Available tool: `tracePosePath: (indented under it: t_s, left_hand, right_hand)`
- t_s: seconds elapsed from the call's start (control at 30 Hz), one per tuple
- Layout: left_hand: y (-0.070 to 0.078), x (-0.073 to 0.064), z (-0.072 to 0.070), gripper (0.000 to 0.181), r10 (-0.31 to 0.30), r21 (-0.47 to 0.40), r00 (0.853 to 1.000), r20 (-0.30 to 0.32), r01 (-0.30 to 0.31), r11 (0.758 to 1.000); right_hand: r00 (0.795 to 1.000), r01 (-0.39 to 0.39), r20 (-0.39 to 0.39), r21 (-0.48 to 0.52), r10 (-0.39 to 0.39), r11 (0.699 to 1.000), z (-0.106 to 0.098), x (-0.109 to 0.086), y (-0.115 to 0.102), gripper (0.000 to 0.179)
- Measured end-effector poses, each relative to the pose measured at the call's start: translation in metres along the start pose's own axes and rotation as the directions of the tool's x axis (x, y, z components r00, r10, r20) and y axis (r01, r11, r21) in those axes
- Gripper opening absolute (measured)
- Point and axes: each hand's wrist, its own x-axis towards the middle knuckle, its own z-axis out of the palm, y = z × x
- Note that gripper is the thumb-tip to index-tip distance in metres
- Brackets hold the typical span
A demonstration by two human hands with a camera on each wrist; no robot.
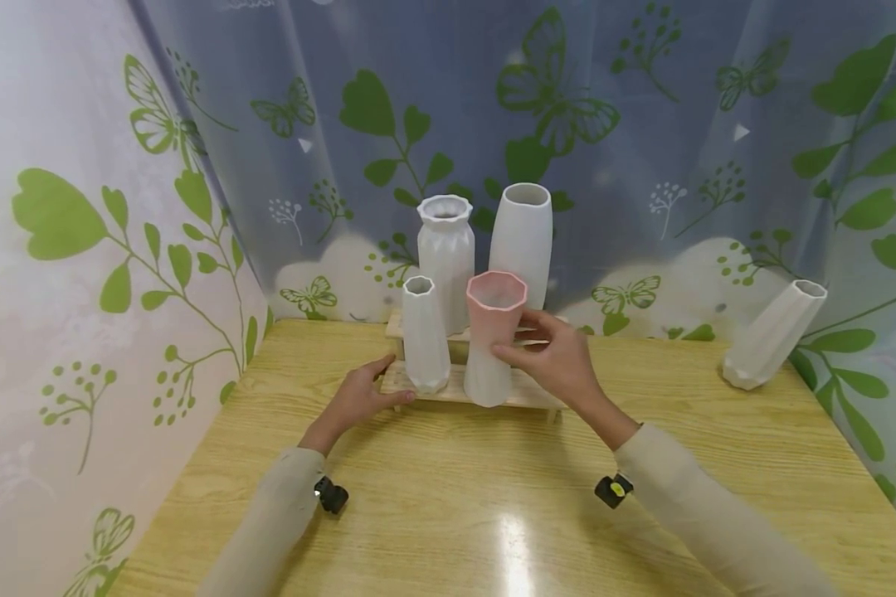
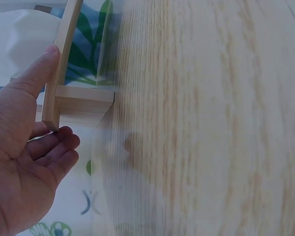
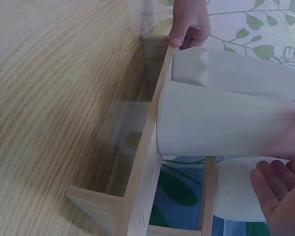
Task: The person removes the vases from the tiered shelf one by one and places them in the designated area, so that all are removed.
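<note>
My right hand [image 1: 560, 356] grips a vase [image 1: 487, 365], pink at the rim and fading to white, around its narrowed middle. The vase is upright at the front step of a two-step wooden stand [image 1: 539, 393]; in the right wrist view its base is right at the board's surface. With thumb on the front board and fingers curled at its end, my left hand [image 1: 358, 398] holds the stand's left end. Beside the pink vase, a slim white faceted vase [image 1: 426, 344] stands on the front step. A scalloped-rim white vase [image 1: 445, 249] and a tall smooth white vase [image 1: 521, 240] stand behind.
Another white faceted vase [image 1: 772, 340] stands on the wooden table [image 1: 433, 514] at the far right. A patterned curtain [image 1: 642, 249] with leaves and butterflies hangs close behind the stand, and a similar sheet [image 1: 104, 332] borders the left side.
</note>
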Motion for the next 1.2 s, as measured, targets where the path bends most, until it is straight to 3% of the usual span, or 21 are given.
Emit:
tracePosePath:
  t_s: [0.47,0.83,1.2]
  left_hand:
    - [-0.003,0.002,0.0,0.102,-0.003,-0.021,1.0,0.004,0.003,1.0]
    - [0.0,-0.001,0.0,0.101,-0.029,-0.026,1.0,0.004,0.029,0.999]
    - [0.0,0.0,0.0,0.102,-0.016,-0.029,1.0,0.005,0.016,0.999]
  right_hand:
    - [0.999,-0.032,-0.006,-0.01,0.032,0.999,0.013,0.003,0.008,0.061]
    - [1.0,-0.023,-0.002,0.007,0.023,1.0,0.017,-0.001,0.008,0.064]
    - [1.0,-0.019,0.008,0.001,0.019,1.0,0.016,0.002,0.005,0.062]
